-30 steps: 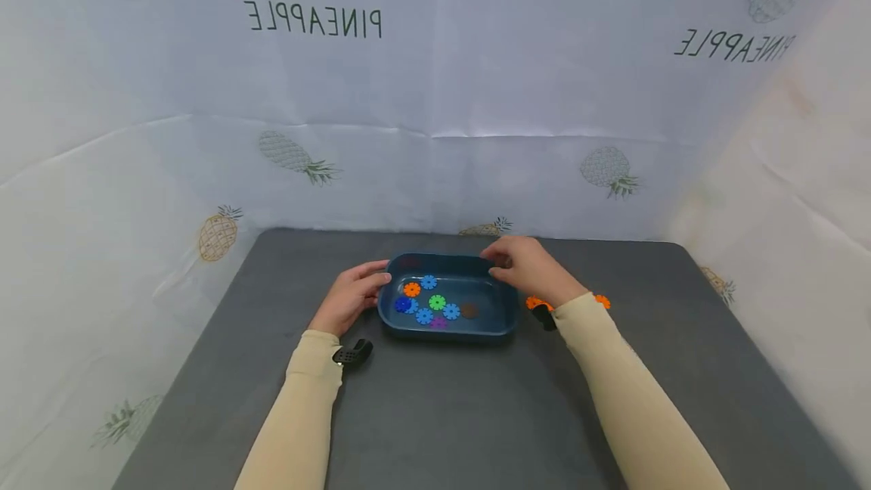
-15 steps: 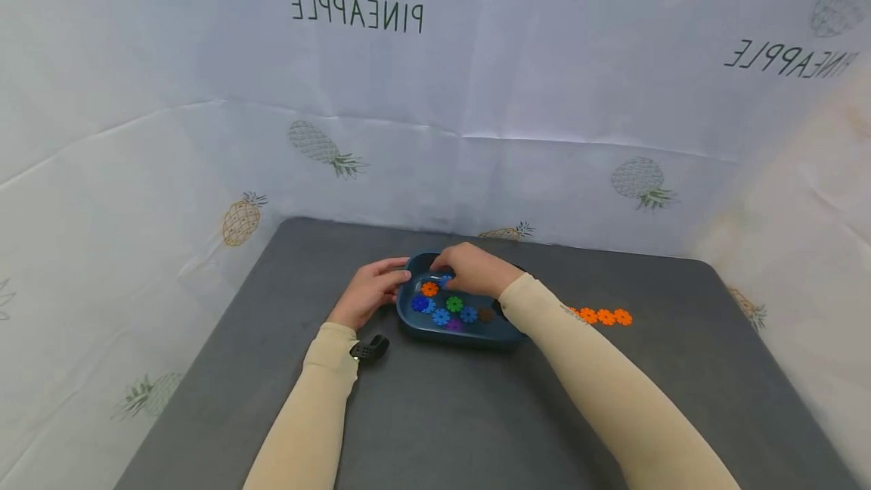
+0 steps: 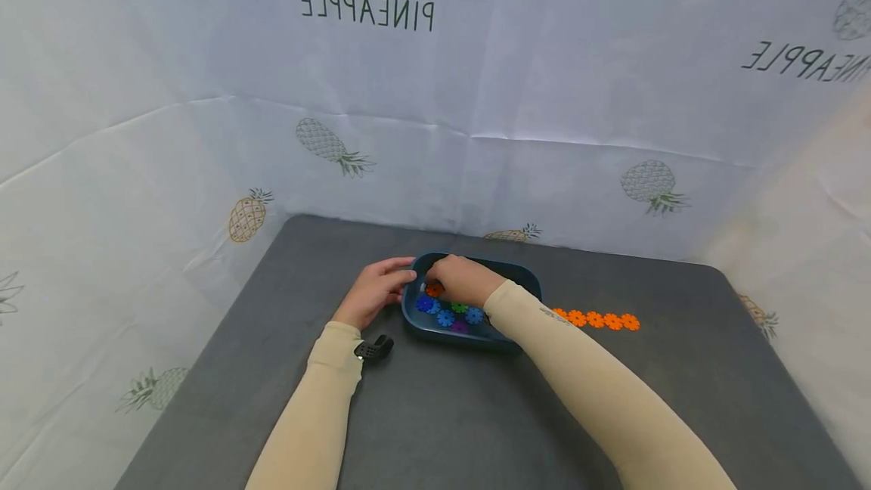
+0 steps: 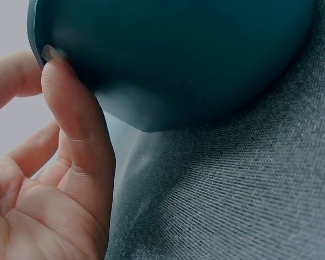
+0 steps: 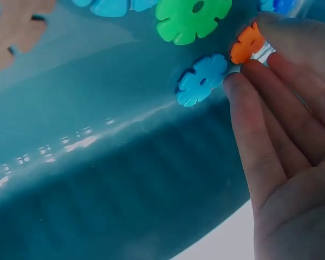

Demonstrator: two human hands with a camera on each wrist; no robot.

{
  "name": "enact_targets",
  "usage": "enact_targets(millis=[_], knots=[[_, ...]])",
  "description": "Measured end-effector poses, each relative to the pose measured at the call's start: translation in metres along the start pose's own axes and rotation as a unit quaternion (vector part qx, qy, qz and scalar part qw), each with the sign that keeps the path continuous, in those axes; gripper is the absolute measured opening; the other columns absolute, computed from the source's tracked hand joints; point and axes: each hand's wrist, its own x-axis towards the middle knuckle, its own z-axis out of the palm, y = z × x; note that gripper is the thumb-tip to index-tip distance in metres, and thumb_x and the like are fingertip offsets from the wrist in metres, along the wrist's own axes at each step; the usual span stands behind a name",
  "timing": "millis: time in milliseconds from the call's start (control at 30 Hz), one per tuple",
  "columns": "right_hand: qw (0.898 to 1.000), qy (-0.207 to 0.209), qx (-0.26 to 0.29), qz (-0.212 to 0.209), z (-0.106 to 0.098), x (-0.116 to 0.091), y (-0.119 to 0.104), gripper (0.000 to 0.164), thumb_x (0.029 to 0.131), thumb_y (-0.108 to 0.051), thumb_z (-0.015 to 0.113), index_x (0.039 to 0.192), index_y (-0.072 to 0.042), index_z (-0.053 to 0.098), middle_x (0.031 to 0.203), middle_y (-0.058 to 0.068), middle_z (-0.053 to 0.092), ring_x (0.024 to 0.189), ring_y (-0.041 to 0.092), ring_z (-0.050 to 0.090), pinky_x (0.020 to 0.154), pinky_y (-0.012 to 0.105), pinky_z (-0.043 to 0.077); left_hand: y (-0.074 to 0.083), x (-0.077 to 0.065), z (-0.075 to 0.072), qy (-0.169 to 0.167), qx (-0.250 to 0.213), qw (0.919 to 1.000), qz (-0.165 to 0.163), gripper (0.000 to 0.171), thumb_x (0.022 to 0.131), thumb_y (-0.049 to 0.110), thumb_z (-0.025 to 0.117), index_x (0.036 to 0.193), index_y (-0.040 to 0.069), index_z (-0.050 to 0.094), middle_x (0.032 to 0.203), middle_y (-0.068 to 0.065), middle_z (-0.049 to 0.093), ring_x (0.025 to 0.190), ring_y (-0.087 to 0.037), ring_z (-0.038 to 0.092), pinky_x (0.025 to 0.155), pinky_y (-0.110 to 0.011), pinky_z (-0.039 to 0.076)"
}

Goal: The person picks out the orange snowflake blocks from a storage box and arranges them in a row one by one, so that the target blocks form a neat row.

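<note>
A dark teal tray (image 3: pixel 445 336) stands on the table with several notched plastic snowflake discs in it. My left hand (image 3: pixel 373 293) holds the tray's left end, its thumb (image 4: pixel 70 103) pressed at the rim. My right hand (image 3: pixel 469 280) reaches inside, thumb and fingertips pinching an orange snowflake disc (image 5: pixel 248 44). A light blue disc (image 5: pixel 203 81) lies right by these fingertips. Also in the tray are a green disc (image 5: pixel 190 20), a brown disc (image 5: pixel 13 32), a dark blue disc (image 3: pixel 425 304) and a purple disc (image 3: pixel 460 327). My right forearm hides part of the tray.
To the tray's right, a row of several orange discs (image 3: pixel 595 320) lies on the dark grey table (image 3: pixel 435 414). A white cloth (image 3: pixel 558 82) with pineapple prints hangs behind and at both sides. A black strap (image 3: pixel 376 348) is on my left wrist.
My right hand has moved left from the tray's right rim, over the light blue disc, and down to the orange disc. My left hand stays on the tray. The head view has shifted.
</note>
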Motion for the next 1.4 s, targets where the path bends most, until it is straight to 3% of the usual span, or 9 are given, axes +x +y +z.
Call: enact_targets(millis=[200,533,900,1400], knots=[[1.0,0.006,-0.026,-0.011,0.003,0.005,-0.001,0.024,0.101,-0.009,0.077,0.124,-0.011,0.081,0.12,0.01,0.077,0.114,0.026,0.074,0.109,0.043,0.058,0.001,-0.001,0.001,0.0,-0.003,1.0,-0.002,0.051,0.104,0.032,0.074,0.151,0.017,0.064,0.122,-0.016,0.073,0.084,-0.018,0.063,0.078,-0.029,0.058],[0.999,0.004,-0.046,-0.004,0.0,0.011,-0.001,0.013,0.1,-0.012,0.079,0.111,-0.013,0.084,0.107,0.006,0.079,0.099,0.023,0.074,0.1,0.042,0.061,0.002,0.0,0.001,0.0,0.0,1.0,-0.005,0.05,0.104,0.033,0.073,0.152,0.02,0.064,0.121,-0.014,0.071,0.085,-0.019,0.062,0.078,-0.029,0.057],[0.999,-0.026,-0.044,0.012,-0.005,0.009,-0.001,0.022,0.095,-0.023,0.085,0.115,-0.015,0.081,0.108,0.002,0.075,0.094,0.017,0.07,0.094,0.038,0.062,0.002,-0.001,0.001,0.003,0.003,1.0,-0.008,0.049,0.105,0.032,0.072,0.152,0.02,0.064,0.124,-0.017,0.072,0.086,-0.019,0.063,0.079,-0.03,0.058],[0.999,-0.013,-0.046,0.0,-0.002,0.009,-0.002,0.024,0.097,-0.021,0.084,0.119,-0.014,0.083,0.112,0.003,0.079,0.103,0.02,0.074,0.099,0.04,0.061,0.002,-0.002,0.0,0.0,0.005,1.0,-0.005,0.051,0.105,0.033,0.073,0.152,0.019,0.063,0.125,-0.017,0.073,0.086,-0.019,0.064,0.08,-0.03,0.058]])
